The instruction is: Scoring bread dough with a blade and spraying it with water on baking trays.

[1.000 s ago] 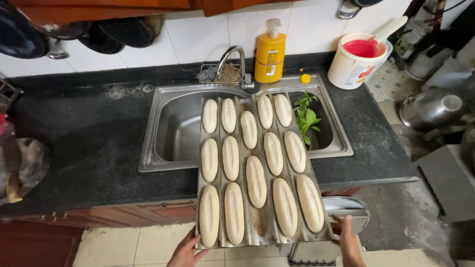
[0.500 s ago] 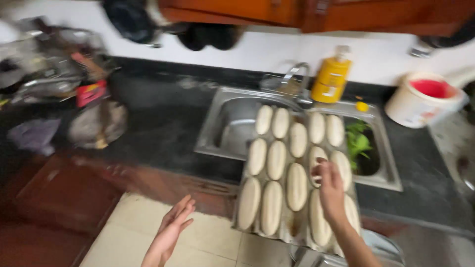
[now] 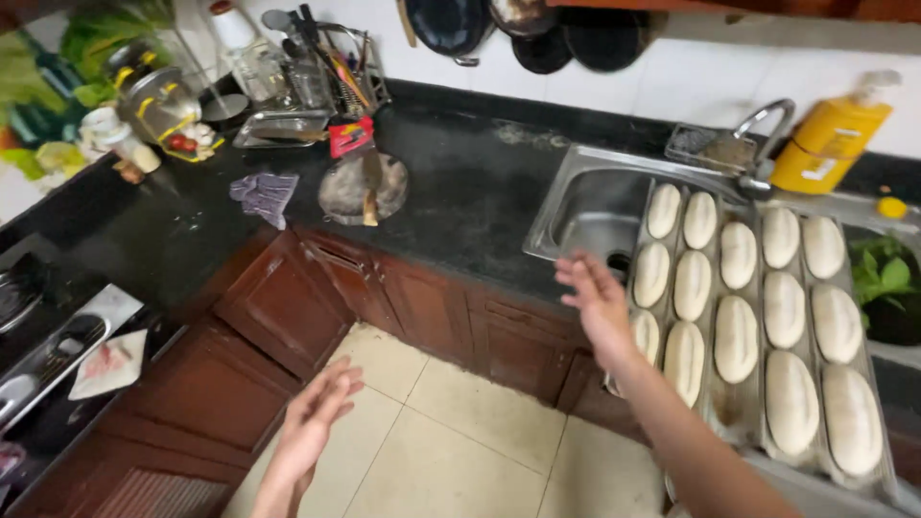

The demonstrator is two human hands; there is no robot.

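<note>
The right hand (image 3: 597, 302) is held open with the fingers spread and nothing gripped, just beside the left edge of the baking tray (image 3: 758, 422). The tray is laid across the sink (image 3: 585, 206), with its near end projecting past the front edge of the desk (image 3: 460, 206). Rows of pale, unbaked dough loaves (image 3: 737, 338) are carried in the tray's long channels. The left hand (image 3: 317, 417) is held open and flat, fingers close together and empty, above the tiled floor (image 3: 460, 432) in front of the wooden cabinet doors (image 3: 288, 307), well apart from the tray. A yellow pump bottle (image 3: 830, 144) is placed behind the tray, near the tap (image 3: 767, 129). A round board (image 3: 363, 187) and a grey cloth (image 3: 264, 195) are located further left on the desk
</note>
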